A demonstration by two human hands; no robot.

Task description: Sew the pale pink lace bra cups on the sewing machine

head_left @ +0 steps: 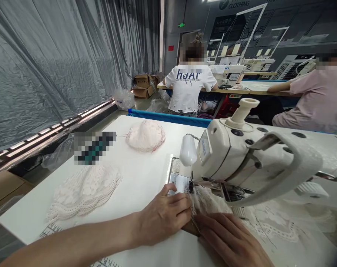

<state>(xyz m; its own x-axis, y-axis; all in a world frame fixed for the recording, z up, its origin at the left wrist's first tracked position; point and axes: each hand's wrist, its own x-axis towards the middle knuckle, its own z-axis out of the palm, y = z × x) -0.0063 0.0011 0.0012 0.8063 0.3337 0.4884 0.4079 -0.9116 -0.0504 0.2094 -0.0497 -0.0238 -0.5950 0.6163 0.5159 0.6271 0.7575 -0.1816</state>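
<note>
A smooth white tabletop (137, 176) bears a glossy, curved white sewing machine (217, 150). Leftward lies a scalloped cream lace piece (85, 191); beyond it, a rounded pale-pink fabric piece (146, 135) with frayed edges. Gathered cream lace (209, 198) sits by the needle, under the half-curled left hand (165, 217) and straighter-fingered right hand (228, 235); whether either pinches it, I cannot tell.
</note>
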